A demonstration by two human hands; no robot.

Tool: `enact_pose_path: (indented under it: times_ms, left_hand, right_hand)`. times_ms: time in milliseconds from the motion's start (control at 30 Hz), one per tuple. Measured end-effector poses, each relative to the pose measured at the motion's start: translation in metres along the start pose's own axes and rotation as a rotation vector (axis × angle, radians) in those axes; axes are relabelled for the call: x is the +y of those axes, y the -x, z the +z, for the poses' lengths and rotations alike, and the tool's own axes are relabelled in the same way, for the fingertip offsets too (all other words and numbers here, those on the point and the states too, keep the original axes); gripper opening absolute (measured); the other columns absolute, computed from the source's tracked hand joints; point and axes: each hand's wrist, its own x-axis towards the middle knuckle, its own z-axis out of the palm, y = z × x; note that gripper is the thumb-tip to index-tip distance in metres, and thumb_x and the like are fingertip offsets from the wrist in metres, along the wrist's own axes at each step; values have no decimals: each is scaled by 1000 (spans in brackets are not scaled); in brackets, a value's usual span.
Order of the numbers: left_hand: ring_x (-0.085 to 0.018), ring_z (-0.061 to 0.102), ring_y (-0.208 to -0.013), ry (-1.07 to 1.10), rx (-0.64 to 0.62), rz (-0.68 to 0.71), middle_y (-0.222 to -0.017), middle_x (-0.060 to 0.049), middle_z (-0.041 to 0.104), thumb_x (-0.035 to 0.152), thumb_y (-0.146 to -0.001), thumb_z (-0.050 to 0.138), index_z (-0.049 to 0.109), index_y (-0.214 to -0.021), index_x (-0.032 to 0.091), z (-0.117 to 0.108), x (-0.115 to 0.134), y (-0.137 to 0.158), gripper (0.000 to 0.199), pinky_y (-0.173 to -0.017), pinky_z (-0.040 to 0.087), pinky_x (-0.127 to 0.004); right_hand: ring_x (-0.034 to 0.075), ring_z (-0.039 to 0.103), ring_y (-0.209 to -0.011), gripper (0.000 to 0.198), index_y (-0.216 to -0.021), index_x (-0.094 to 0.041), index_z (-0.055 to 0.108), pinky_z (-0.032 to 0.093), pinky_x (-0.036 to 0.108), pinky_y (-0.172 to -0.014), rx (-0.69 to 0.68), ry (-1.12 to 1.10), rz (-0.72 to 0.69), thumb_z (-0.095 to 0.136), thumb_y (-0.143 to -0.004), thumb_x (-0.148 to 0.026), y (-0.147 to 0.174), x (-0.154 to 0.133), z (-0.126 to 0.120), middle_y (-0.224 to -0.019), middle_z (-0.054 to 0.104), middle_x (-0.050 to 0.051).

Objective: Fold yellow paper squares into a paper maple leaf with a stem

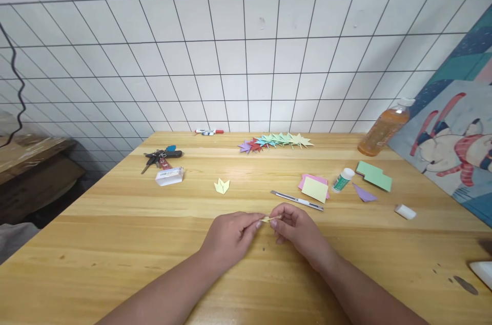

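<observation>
Between my two hands is a small piece of folded yellow paper (266,219), held low over the table. My left hand (234,232) pinches its left end between thumb and fingers. My right hand (295,227) pinches the right end, with the other fingers curled. Most of the paper is hidden by my fingertips. Beyond my left hand lies a yellow folded paper piece (222,186) with pointed tips. A utility knife (298,200) lies just past my right hand. Close to it, a yellow paper sheet (314,189) rests on pink paper (302,182).
Several folded paper stars (274,141) line the back edge near markers (209,131). Keys (161,157) and a small white box (169,176) sit left. At right are a glue stick (343,180), green paper (374,176), a purple triangle (364,193), an eraser (405,211) and a bottle (385,128).
</observation>
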Motion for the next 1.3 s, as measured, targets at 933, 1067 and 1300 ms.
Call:
enact_pose_path:
  times_ms: [933, 1067, 1300]
  left_hand:
    - [-23, 53, -101, -43, 27, -7, -112, -7, 59, 25, -84, 47, 31, -135, 25, 4, 11, 3, 53, -86, 43, -38]
    - [-23, 53, -104, -80, 18, -37, -117, -7, 57, 25, -83, 46, 35, -131, 24, 4, 12, 5, 49, -86, 43, -38]
    - [-19, 63, -77, -85, -64, -113, -93, -3, 66, 22, -85, 41, 31, -132, 25, 3, 10, 3, 49, -66, 46, -29]
  right_hand:
    - [9, 51, -52, 16, -76, -18, 53, 46, 24, -53, -51, 127, -70, 59, -76, -32, 0, 9, 10, -63, 51, -4]
    - [9, 50, -50, 21, -93, -21, 51, 47, 23, -50, -57, 89, -96, 58, -77, -33, 2, 8, 11, -62, 46, -7]
    - [8, 44, -48, 20, -94, -23, 49, 46, 21, -44, -8, 88, -136, 56, -78, -33, 1, 6, 9, -62, 43, -7]
